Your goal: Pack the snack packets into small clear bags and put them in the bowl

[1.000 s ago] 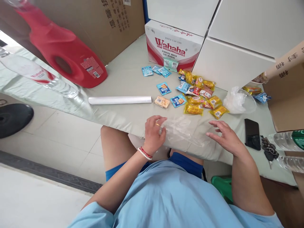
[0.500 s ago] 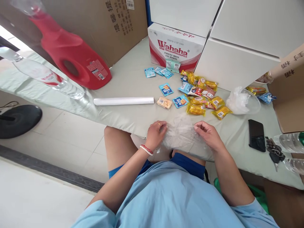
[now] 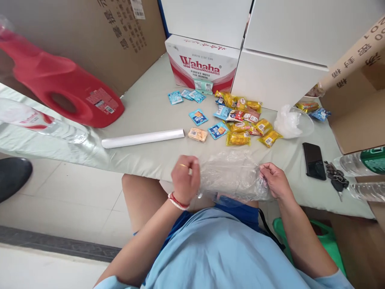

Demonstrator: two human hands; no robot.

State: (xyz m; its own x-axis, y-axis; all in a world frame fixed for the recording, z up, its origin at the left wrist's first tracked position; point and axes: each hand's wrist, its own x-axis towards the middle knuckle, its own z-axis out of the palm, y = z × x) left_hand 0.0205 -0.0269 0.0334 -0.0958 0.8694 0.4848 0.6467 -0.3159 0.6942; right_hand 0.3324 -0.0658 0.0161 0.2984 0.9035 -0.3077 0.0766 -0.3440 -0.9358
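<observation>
A clear plastic bag (image 3: 230,172) is stretched between my hands at the table's front edge, partly over my lap. My left hand (image 3: 185,178) is closed at the bag's left side, its fingers curled and a little blurred. At the opposite side, my right hand (image 3: 273,178) pinches the bag's edge between thumb and fingers. Beyond the bag lie a pale wrapped biscuit pack (image 3: 197,134), a blue snack packet (image 3: 218,130) and a pile of yellow-wrapped snacks (image 3: 238,139).
To the left are a white roll (image 3: 142,138), a red jug (image 3: 69,92) and a water bottle (image 3: 42,122). A Wahaha carton (image 3: 203,64) stands behind. On the right are a plastic bowl (image 3: 306,124), a phone (image 3: 314,160), keys (image 3: 337,174) and bottles (image 3: 371,160).
My hands have moved apart, and the crumpled bag is now spread wider and flatter between them. The camera view has shifted, so the things on the table sit further left.
</observation>
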